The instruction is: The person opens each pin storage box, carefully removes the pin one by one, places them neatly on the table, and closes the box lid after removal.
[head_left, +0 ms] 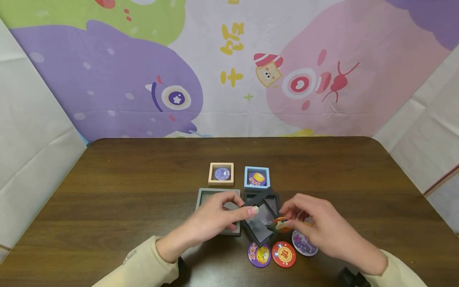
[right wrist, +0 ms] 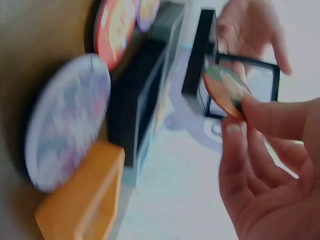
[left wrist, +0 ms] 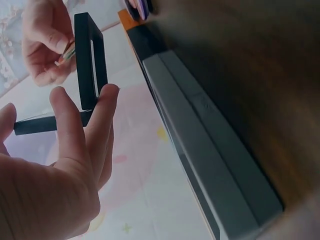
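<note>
My left hand (head_left: 218,215) pinches a black hinged display frame (head_left: 263,195) with clear film, raised above the table. Its two halves are folded apart, at about a right angle in the left wrist view. Between thumb and fingers my right hand (head_left: 322,227) pinches a round orange-and-green badge (right wrist: 225,92), held edge-on at the opening of the frame. Below on the table lie a purple badge (head_left: 259,255) with a yellow bear, a red badge (head_left: 284,254) and a lilac badge (head_left: 305,243), the last partly under my right hand.
Behind my hands stand a beige frame (head_left: 211,173) and a blue frame (head_left: 246,177), each with a badge inside. A grey frame (head_left: 219,190) and another black frame (head_left: 277,203) lie partly hidden nearer me. The right wrist view also shows an orange frame (right wrist: 75,190).
</note>
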`<state>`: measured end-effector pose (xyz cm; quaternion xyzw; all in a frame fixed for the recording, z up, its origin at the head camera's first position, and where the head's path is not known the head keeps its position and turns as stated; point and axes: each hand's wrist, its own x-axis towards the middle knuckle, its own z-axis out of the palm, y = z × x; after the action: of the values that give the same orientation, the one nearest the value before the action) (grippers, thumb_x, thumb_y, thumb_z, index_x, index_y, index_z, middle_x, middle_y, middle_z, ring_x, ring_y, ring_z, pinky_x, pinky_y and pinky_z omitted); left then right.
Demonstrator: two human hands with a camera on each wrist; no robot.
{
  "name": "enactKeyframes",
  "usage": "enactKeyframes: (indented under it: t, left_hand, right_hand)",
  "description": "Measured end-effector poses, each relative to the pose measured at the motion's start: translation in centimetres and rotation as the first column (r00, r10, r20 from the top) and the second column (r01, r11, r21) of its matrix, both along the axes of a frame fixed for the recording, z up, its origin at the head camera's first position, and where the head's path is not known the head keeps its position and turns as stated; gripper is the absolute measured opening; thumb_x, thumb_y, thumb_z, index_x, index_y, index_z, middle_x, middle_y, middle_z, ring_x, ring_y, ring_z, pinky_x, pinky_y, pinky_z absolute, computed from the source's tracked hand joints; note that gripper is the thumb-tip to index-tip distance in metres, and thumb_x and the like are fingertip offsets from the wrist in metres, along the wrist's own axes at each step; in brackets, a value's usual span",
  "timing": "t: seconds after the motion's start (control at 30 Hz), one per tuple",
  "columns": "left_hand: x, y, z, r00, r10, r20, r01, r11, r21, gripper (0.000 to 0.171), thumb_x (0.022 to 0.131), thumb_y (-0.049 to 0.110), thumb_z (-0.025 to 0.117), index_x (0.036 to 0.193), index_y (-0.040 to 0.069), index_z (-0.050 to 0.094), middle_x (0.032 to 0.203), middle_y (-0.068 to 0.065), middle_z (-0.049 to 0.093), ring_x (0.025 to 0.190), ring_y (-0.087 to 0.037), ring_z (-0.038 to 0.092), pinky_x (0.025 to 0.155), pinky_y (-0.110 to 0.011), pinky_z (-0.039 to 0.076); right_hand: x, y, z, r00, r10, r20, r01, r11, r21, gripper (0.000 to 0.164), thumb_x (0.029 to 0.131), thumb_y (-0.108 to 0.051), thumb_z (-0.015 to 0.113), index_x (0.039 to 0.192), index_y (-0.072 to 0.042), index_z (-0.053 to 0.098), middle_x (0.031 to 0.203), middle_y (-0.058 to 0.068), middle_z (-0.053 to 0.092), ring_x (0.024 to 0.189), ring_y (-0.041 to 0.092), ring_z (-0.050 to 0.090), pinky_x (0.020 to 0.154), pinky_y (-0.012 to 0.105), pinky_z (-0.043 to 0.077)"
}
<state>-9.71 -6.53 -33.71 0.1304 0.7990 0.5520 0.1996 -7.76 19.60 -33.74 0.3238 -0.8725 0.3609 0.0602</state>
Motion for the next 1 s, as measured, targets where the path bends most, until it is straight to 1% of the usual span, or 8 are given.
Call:
enactKeyframes:
  t: [0.17,0.3,0.47,0.53,0.6,0.73,0.83,1.0]
  left_hand:
    - [-0.4,-0.4,0.2,1.000,0.010,-0.003,-0.010,1.000,0.024,0.045,0.078,0.053,0.064,0.093,0.011,0.055,0.095,0.002,0.066,0.066,-0.024,0.064,0.067,-0.036,0.051]
    - [-0.6,-0.5,0.3,1.000,0.023,-0.007,-0.023,0.999,0.025,0.046,0.078,0.053,0.064,0.094,0.011,0.054,0.097,0.000,0.065,0.067,-0.024,0.064,0.069,-0.038,0.051]
    - [-0.7,-0.7,0.4,1.000,0.028,-0.006,-0.028,1.000,-0.001,0.047,0.078,0.054,0.063,0.096,0.012,0.054,0.102,-0.003,0.063,0.069,-0.023,0.064,0.070,-0.039,0.050]
    - [-0.7,-0.7,0.4,1.000,0.028,-0.002,-0.028,1.000,-0.007,0.048,0.078,0.055,0.063,0.097,0.012,0.054,0.101,-0.001,0.063,0.070,-0.022,0.064,0.071,-0.039,0.050]
    - [-0.6,-0.8,0.4,1.000,0.028,0.001,-0.028,1.000,-0.009,0.048,0.078,0.055,0.063,0.097,0.012,0.054,0.099,0.000,0.065,0.070,-0.022,0.064,0.071,-0.040,0.050]
    - [-0.6,-0.8,0.4,1.000,0.027,0.000,-0.027,1.000,-0.013,0.048,0.078,0.055,0.063,0.097,0.012,0.054,0.101,0.000,0.064,0.071,-0.022,0.064,0.071,-0.040,0.050]
    - [-0.6,-0.8,0.4,1.000,0.016,0.001,-0.016,1.000,-0.014,0.047,0.078,0.055,0.063,0.097,0.012,0.054,0.101,0.000,0.063,0.071,-0.022,0.064,0.071,-0.040,0.050]
    - [-0.5,-0.7,0.3,1.000,-0.005,0.000,0.005,1.000,-0.018,0.046,0.078,0.054,0.063,0.097,0.012,0.054,0.095,0.005,0.066,0.072,-0.021,0.064,0.070,-0.039,0.050]
  right_hand:
    - [-1.0,2.3,0.8,0.999,0.018,0.030,-0.022,0.990,0.136,0.026,0.080,-0.012,0.068,0.096,-0.032,0.063,0.083,-0.018,0.053,0.070,0.000,0.052,0.057,0.022,0.047]
    - [-1.7,4.6,1.4,0.991,0.056,0.120,-0.086,0.961,0.262,0.025,0.080,-0.014,0.068,0.090,-0.036,0.063,0.084,-0.019,0.054,0.070,0.000,0.051,0.057,0.022,0.045]
    - [-2.4,6.6,1.3,0.942,0.106,0.318,-0.220,0.911,0.349,0.025,0.081,-0.009,0.066,0.084,-0.034,0.063,0.083,-0.018,0.057,0.070,0.001,0.052,0.058,0.024,0.047]
    - [-2.5,6.9,1.3,0.917,0.078,0.390,-0.239,0.892,0.383,0.029,0.079,-0.004,0.065,0.080,-0.033,0.064,0.081,-0.017,0.058,0.068,0.001,0.051,0.057,0.025,0.047]
    - [-2.5,6.9,1.2,0.907,0.026,0.421,-0.228,0.870,0.438,0.032,0.076,-0.001,0.065,0.076,-0.032,0.063,0.077,-0.016,0.057,0.065,0.002,0.049,0.055,0.025,0.046]
    - [-2.2,6.7,1.1,0.905,-0.121,0.407,-0.157,0.796,0.585,0.030,0.073,-0.005,0.069,0.068,-0.033,0.060,0.071,-0.016,0.053,0.061,0.006,0.045,0.053,0.027,0.043]
    - [-1.8,6.3,1.0,0.905,-0.200,0.375,-0.108,0.744,0.659,0.027,0.071,-0.010,0.072,0.065,-0.032,0.058,0.069,-0.016,0.052,0.061,0.008,0.045,0.054,0.029,0.042]
    - [-1.5,5.6,0.9,0.896,-0.249,0.367,-0.092,0.707,0.702,0.025,0.068,-0.015,0.075,0.064,-0.031,0.057,0.068,-0.014,0.051,0.063,0.011,0.046,0.056,0.032,0.042]
